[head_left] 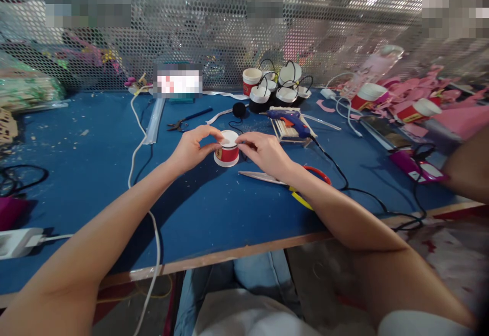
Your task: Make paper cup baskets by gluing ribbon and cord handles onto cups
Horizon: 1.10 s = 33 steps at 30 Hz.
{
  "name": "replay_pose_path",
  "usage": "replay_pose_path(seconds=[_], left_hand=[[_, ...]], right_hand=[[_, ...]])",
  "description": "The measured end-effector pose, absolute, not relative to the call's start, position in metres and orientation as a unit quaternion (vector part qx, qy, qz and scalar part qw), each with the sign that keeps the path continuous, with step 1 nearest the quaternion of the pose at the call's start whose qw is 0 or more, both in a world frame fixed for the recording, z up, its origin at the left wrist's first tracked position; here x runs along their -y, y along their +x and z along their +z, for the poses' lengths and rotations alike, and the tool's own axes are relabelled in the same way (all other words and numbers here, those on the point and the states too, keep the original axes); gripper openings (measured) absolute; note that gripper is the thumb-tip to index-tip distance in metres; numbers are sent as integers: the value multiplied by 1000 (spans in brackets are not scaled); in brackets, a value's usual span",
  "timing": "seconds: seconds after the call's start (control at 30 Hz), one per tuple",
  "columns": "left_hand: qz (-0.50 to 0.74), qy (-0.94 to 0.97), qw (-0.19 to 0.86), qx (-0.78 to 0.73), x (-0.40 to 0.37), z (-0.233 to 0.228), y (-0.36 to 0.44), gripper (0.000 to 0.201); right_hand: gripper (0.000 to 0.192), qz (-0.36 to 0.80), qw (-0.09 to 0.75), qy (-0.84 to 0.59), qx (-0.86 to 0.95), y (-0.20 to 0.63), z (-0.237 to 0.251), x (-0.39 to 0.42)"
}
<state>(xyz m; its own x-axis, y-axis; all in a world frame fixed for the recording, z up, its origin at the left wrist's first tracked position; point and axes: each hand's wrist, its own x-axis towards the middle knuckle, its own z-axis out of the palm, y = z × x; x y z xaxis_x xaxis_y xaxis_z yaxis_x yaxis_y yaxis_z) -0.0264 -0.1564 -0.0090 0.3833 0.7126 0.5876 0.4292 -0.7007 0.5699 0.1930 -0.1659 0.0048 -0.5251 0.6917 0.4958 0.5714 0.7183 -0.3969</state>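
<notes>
Paper by the look of it, the small red-and-white cup [226, 149] stands upside down mid-worktop [95, 173], probably light, thin-walled, easily crushed; best pinched gently at the sides. Left hand [191, 148] and right hand [263, 151] hold it there, fingers closed on its rim. Its label and whatever the right fingertips pinch stay hidden.

No legible text anywhere; print on red cup [226, 153] band too small to read.

bare forearms with no sleeves, blue jeans and a white top below.
</notes>
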Motion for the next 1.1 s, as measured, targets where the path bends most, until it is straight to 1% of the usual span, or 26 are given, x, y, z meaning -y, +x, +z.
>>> replay_pose_path(seconds=[0.17,0.3,0.37,0.5,0.6,0.77,0.93,1.1], left_hand=[[441,815,193,-323,153,-11,-27,13],[422,813,227,-330,156,-7,-30,15],[416,798,277,-336,159,-3,-30,16],[413,737,413,-339,167,6,-31,17],[392,711,466,-351,171,12,-32,20],[362,710,494,-348,174,17,-34,19],[338,701,525,-345,176,17,-33,18],[334,696,534,-345,177,17,-33,16]], right_hand=[[18,96,326,-343,876,195,5,161],[17,116,318,-328,882,196,9,162],[16,135,317,-320,882,196,12,165],[15,203,320,-314,871,197,19,173],[14,260,313,-316,857,198,23,179],[15,339,304,-313,834,200,28,185],[14,352,286,-320,832,201,32,189],[13,382,272,-324,822,202,31,189]])
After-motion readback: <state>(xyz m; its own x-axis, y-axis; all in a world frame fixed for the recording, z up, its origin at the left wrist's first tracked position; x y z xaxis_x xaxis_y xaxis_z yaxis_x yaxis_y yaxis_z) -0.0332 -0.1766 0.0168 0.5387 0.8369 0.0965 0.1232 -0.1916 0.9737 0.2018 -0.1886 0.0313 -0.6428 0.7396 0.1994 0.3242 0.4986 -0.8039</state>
